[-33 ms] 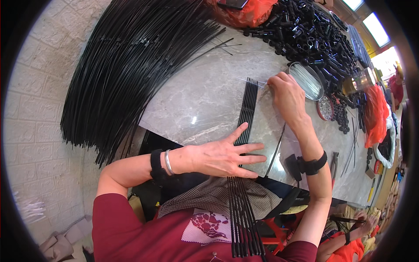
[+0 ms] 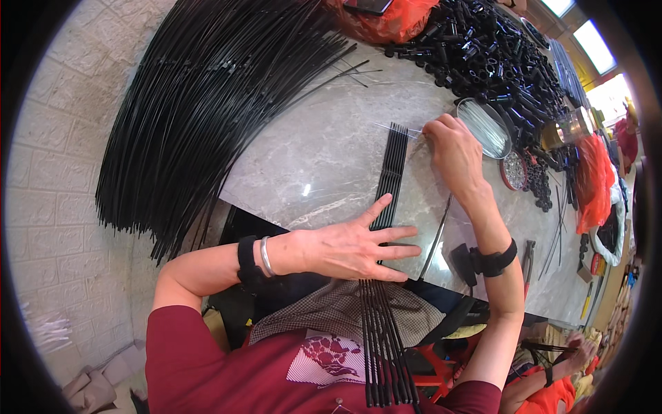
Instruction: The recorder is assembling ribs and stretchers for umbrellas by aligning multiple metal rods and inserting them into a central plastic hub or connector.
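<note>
A flat row of several thin black rods (image 2: 393, 162) lies side by side on the grey stone-patterned table. My left hand (image 2: 345, 252) rests flat across the row near the table's front edge, fingers spread and pressing on it. The rods' near ends (image 2: 383, 345) hang past the edge toward my body. At the far end, my right hand (image 2: 455, 152) pinches a thin whitish strand (image 2: 386, 126), which crosses the rod tips from side to side. The fingertips hide that strand's right end.
A big bundle of black rods (image 2: 207, 103) covers the left. Black plastic parts (image 2: 483, 55) are heaped behind. Right of my right hand stand a bowl of clear strands (image 2: 486, 127) and a small red-rimmed dish (image 2: 512, 170). Pliers (image 2: 528, 262) lie nearer. Another person's hand (image 2: 583, 352) works at lower right.
</note>
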